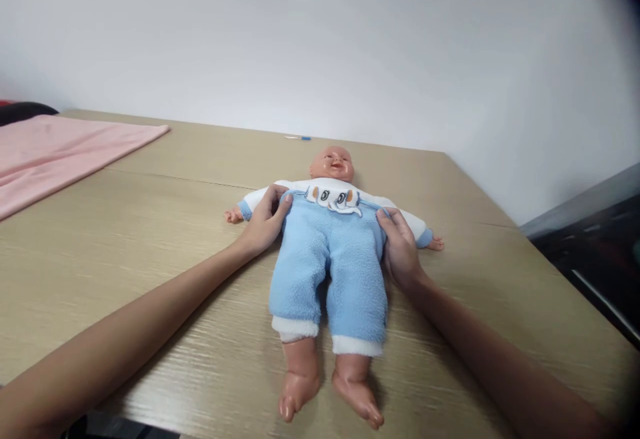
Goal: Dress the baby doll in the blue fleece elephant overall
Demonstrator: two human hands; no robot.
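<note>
Cloth (pixel 60 155) well left of doll (pixel 330 235), blue-ended stick (pixel 305 138) beyond, wall (pixel 320 52) behind.

Shows a doll (pixel 333 162) on its back on the counter (pixel 165 252), feet (pixel 299 379) by the front edge. Also shows its blue trousers (pixel 300 259), with an animal face (pixel 333 199) at the waist, gripped near the top by left fingers (pixel 285 205) on one side and right fingers (pixel 387 224) on the other. Near the back edge, beyond the doll, a slim stick (pixel 306 138); toward the left back corner, a pink cloth (pixel 65 149). Behind the back edge, a white wall (pixel 250 39).
</note>
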